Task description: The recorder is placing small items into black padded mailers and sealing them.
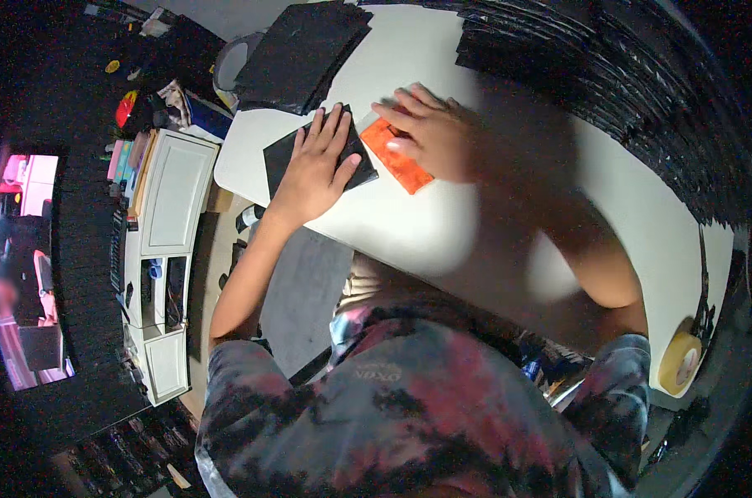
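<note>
My left hand (316, 170) lies flat with fingers spread on a folded black plastic packet (278, 159) near the table's left edge. Just right of it is a flat orange packet (411, 176), set at a slant on the white tabletop. Over its upper right part rests my right hand (430, 137), fingers stretched out and somewhat apart, the thumb across the orange surface. The right hand hides some of the packet and is partly in shadow.
A stack of black plastic bags (305, 54) sits at the far left of the white table (409, 232). Many more black bags (633, 91) line the far right. A yellow tape roll (680, 365) is at the right corner. White cabinet (176, 195) and lit screen (31, 274) stand left.
</note>
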`<state>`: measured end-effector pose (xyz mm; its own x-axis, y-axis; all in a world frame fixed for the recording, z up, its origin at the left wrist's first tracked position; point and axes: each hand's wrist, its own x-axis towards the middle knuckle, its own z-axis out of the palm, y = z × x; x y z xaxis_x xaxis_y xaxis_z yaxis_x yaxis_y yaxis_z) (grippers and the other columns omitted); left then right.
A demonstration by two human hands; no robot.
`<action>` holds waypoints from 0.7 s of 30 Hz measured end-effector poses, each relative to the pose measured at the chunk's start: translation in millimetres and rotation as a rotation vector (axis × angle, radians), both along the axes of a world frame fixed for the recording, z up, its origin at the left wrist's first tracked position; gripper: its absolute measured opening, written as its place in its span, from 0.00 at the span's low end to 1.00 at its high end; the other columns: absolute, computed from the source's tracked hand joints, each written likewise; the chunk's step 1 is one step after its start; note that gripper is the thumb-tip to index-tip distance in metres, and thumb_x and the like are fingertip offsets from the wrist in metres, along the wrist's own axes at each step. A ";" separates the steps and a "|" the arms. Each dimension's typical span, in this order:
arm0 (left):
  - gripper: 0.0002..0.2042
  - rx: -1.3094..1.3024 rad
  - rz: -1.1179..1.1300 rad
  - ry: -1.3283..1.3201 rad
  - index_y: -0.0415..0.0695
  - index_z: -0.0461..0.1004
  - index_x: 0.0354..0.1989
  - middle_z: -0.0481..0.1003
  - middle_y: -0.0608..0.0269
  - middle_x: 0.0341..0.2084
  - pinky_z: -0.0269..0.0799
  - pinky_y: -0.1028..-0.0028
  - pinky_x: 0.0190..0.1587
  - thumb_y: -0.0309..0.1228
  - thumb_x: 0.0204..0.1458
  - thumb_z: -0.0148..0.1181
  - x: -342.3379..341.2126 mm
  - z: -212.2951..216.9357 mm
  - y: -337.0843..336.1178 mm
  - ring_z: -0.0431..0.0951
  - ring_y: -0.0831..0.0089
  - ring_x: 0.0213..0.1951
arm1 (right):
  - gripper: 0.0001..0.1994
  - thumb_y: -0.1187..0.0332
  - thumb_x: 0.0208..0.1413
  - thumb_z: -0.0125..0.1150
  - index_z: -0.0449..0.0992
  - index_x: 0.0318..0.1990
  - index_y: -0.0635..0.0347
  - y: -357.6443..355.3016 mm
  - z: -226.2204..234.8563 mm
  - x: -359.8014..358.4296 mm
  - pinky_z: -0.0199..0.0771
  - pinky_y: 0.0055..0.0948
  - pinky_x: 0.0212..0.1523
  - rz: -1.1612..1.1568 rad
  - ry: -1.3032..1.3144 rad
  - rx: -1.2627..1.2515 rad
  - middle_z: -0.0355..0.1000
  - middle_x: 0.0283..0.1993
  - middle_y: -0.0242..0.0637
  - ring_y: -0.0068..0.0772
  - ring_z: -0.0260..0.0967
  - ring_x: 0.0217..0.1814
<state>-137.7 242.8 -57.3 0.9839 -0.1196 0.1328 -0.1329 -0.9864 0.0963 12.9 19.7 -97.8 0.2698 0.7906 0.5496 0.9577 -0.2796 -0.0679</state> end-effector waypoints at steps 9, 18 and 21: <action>0.33 0.079 -0.161 0.104 0.39 0.50 0.77 0.47 0.50 0.78 0.43 0.52 0.77 0.44 0.69 0.47 11.0 16.3 3.8 0.43 0.50 0.79 | 0.34 0.43 0.59 0.61 0.70 0.69 0.49 -38.1 7.4 6.2 0.54 0.56 0.74 0.125 0.072 -0.071 0.56 0.78 0.47 0.59 0.50 0.79; 0.26 -0.146 -0.320 -0.107 0.37 0.82 0.51 0.80 0.49 0.54 0.74 0.62 0.63 0.45 0.51 0.73 4.5 51.5 -50.7 0.79 0.52 0.58 | 0.30 0.45 0.59 0.63 0.75 0.63 0.54 -28.6 8.6 -4.6 0.66 0.56 0.64 -0.048 0.103 0.104 0.67 0.68 0.46 0.59 0.63 0.67; 0.24 -0.194 -0.215 -0.043 0.37 0.83 0.47 0.82 0.51 0.51 0.75 0.62 0.61 0.41 0.47 0.77 4.6 50.2 -55.0 0.81 0.54 0.56 | 0.23 0.51 0.62 0.61 0.79 0.59 0.56 -33.6 11.9 17.4 0.64 0.52 0.67 -0.001 0.274 0.130 0.72 0.65 0.48 0.60 0.64 0.68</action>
